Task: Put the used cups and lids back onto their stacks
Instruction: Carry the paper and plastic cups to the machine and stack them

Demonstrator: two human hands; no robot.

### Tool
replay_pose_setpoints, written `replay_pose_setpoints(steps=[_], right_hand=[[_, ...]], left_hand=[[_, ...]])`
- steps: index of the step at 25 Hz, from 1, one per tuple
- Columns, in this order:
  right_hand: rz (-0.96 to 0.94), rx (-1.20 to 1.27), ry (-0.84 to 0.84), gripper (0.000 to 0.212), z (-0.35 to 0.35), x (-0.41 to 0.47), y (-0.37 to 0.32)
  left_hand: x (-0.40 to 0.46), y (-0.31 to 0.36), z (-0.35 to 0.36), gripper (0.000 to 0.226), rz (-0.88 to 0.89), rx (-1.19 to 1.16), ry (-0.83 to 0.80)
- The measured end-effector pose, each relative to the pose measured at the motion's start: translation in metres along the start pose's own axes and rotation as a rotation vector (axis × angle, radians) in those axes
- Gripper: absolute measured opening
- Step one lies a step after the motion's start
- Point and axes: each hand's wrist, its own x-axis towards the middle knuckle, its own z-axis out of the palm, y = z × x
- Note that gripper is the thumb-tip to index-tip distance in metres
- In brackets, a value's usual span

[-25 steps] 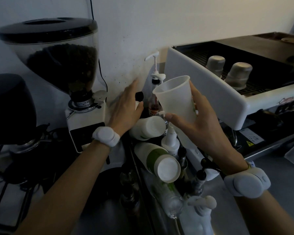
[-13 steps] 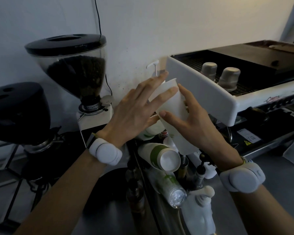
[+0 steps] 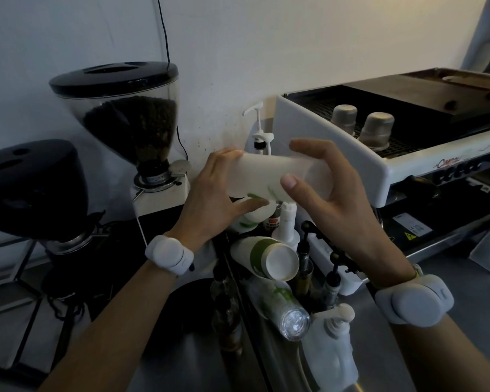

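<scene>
A translucent white plastic cup point(image 3: 266, 174) with a green print lies sideways between both hands, above the cup stacks. My left hand point(image 3: 212, 199) grips its left end; my right hand point(image 3: 323, 190) grips its right end with thumb in front. Just below the cup lies a white cup stack point(image 3: 252, 217) on its side, partly hidden by my left hand. Nearer to me lies a white-and-green paper cup stack point(image 3: 266, 257), and below that a clear plastic cup stack point(image 3: 286, 312).
A coffee grinder with a bean hopper point(image 3: 130, 123) stands at left, a second dark grinder point(image 3: 31, 188) further left. The white espresso machine point(image 3: 379, 154) is at right with two upturned cups on top. Syrup pump bottles point(image 3: 328, 343) crowd around the stacks.
The cup has turned from upright to lying sideways, and my left hand has come off the stacks and closed on its left end. The view has shifted slightly.
</scene>
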Motion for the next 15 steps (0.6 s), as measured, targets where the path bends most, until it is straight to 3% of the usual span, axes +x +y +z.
replay_pose_setpoints(steps=[4,7,10,15], right_hand=[[-0.177,0.116,0.052,0.066,0.005,0.0,0.005],[-0.233,0.131,0.055,0.066,0.006,0.004,0.013],[-0.223,0.055,0.02,0.064,0.011,0.004,0.022],[-0.095,0.037,-0.117,0.062,0.022,0.0,0.047]], left_hand=[[-0.002,0.006,0.0,0.089,-0.037,-0.101,0.073],[-0.006,0.014,0.006,0.088,-0.125,-0.209,0.008],[-0.015,0.012,0.018,0.09,-0.216,-0.28,-0.091],[-0.03,-0.01,0.044,0.089,-0.288,-0.178,-0.218]])
